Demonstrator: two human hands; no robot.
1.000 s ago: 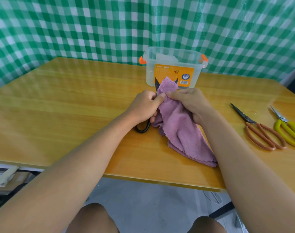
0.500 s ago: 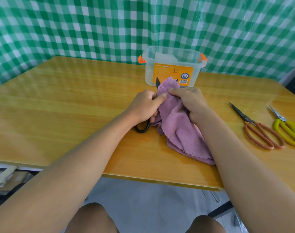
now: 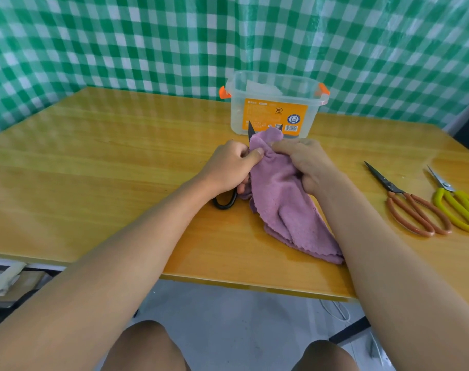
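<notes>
While the left hand (image 3: 229,167) curls round the handles of the black scissors (image 3: 225,202), its thumb presses the cloth (image 3: 286,207) against them. The right hand (image 3: 305,162) grips a bunch of that cloth over the blades.

In the head view, these scissors lie near the middle of the table (image 3: 94,162), just in front of the box (image 3: 274,103). Two dark tips poke out above the cloth's top edge, so the blades seem to stand apart. The rest of the cloth trails toward the near table edge beside the right forearm. Brown scissors (image 3: 415,207) and yellow scissors (image 3: 458,202) lie well apart to the right, untouched.

The risks, as I judge them: the right fingers sit close to the bare tips, so a hard wipe toward them could run a fingertip onto an edge. If the left hand squeezes, the blades could bite the cloth. A slack hold could let the scissors twist inside the folds.
</notes>
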